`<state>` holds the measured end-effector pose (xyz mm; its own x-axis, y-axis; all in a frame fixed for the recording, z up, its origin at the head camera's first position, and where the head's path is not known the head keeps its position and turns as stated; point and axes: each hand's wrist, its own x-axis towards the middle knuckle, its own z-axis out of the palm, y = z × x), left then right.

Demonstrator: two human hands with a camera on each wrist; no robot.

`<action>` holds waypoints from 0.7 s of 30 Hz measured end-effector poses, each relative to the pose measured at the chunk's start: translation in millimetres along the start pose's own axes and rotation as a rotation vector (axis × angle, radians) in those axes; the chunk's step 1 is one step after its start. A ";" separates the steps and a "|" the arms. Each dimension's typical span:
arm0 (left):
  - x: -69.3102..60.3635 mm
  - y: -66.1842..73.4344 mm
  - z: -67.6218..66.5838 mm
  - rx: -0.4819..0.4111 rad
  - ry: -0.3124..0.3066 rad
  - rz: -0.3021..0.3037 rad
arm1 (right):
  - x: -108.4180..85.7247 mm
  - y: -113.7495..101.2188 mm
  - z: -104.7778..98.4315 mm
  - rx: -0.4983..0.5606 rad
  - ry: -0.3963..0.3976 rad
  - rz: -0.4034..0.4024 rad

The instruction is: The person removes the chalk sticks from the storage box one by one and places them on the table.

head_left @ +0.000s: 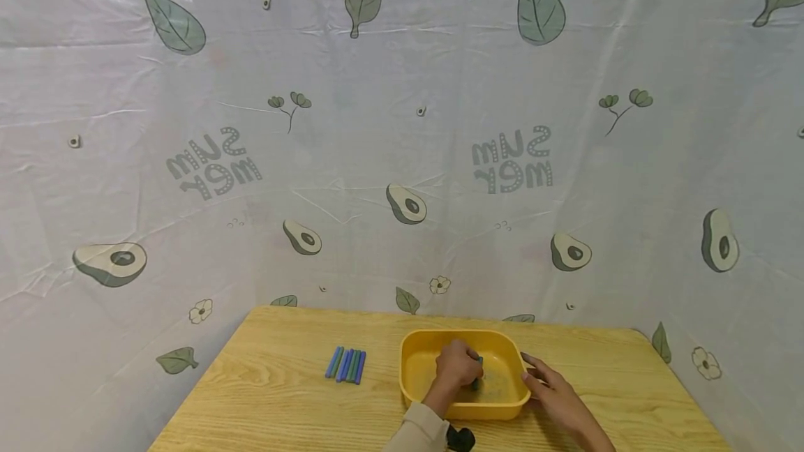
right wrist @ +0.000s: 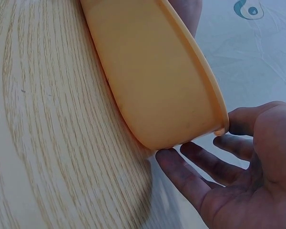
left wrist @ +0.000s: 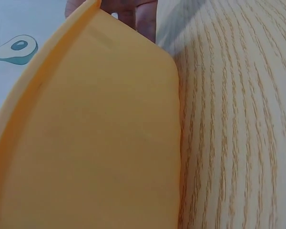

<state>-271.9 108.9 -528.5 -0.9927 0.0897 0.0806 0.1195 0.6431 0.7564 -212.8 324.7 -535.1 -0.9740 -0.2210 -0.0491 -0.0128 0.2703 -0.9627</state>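
Note:
A yellow plastic basin (head_left: 465, 410) stands on the wooden table. My left hand (head_left: 458, 366) reaches down inside it with bent fingers, pinching a dark green chalk-like stick (head_left: 475, 383). The fingertips are partly hidden in the head view, and the basin wall (left wrist: 109, 119) covers most of that hand in the left wrist view. At the basin's right end, my right hand (right wrist: 248, 167) touches the outer wall and rim with extended fingers. To the left of the basin, several blue and green sticks (head_left: 345, 365) lie side by side in a row.
The light wood table (head_left: 276, 382) extends on both sides of the basin. Behind it hangs a pale curtain (head_left: 352, 250) printed with avocados and leaves. A small black object (head_left: 460, 439) shows by the left sleeve (head_left: 421, 430). Greyish dust marks the basin floor.

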 end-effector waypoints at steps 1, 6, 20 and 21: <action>-0.2 -0.3 -0.7 -0.014 -0.006 -0.005 | 0.4 0.3 0.3 -0.005 0.002 0.001; -1.3 -2.9 -2.8 -0.079 -0.030 -0.025 | 1.5 1.4 2.2 -0.010 0.011 0.011; 3.1 -3.1 -12.1 -0.226 -0.054 -0.063 | 1.2 -1.7 -0.4 0.000 0.002 0.011; 2.2 -2.6 -13.6 -0.236 -0.056 -0.062 | 1.3 -1.3 -0.6 0.001 0.001 0.011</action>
<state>-274.6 97.1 -521.5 -0.9948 0.1018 -0.0013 0.0453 0.4542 0.8897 -214.2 324.6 -533.8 -0.9744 -0.2169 -0.0592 -0.0019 0.2714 -0.9625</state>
